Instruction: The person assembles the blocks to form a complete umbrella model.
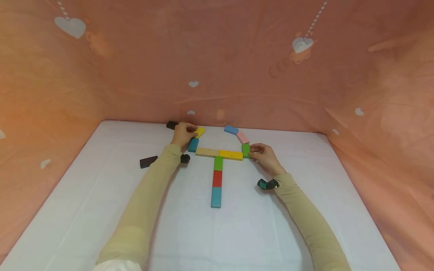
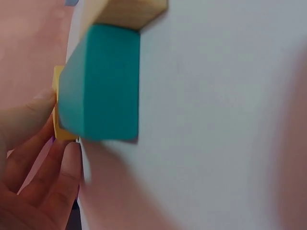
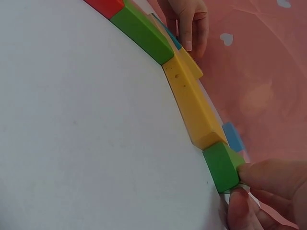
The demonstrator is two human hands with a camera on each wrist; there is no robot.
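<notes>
In the head view, my left hand (image 1: 183, 134) pinches a yellow block (image 1: 200, 131) at the upper left of a block outline. The left wrist view shows the thumb against this yellow block (image 2: 58, 129), partly hidden behind a teal block (image 2: 112, 84). At the outline's right side, my right hand (image 1: 266, 156) has its fingertips at the outer edge of a green block (image 1: 246, 150). In the right wrist view, thumb and finger meet that green block (image 3: 221, 167) on one side. A pink block (image 1: 242, 137) and a blue block (image 1: 231, 130) continue the curve above it.
A natural wood block (image 1: 207, 152) and an orange-yellow block (image 1: 231, 155) form a crossbar. Below it run a green block (image 1: 218, 163), a red block (image 1: 217, 178) and a light blue block (image 1: 216, 197). Dark objects (image 1: 148, 162) lie by the left arm. Pink cloth (image 1: 217, 67) surrounds the white table (image 1: 183, 237).
</notes>
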